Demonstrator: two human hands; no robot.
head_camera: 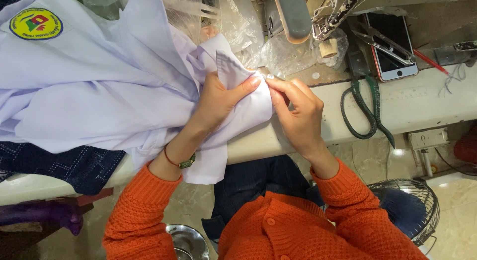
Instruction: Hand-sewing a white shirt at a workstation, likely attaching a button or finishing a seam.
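White shirt [99,91] edge at table rim [422,101], pinched by both hands' fingers [248,83].

Sewing table [427,103], white shirt [89,86], scissors [365,108], perhaps phone [392,43]

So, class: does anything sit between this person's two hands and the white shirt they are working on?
Nothing visible does. The left hand presses directly on the white shirt, thumb on the fold, and the right hand pinches the same fold at its edge. The scissors lie off to the right, apart.
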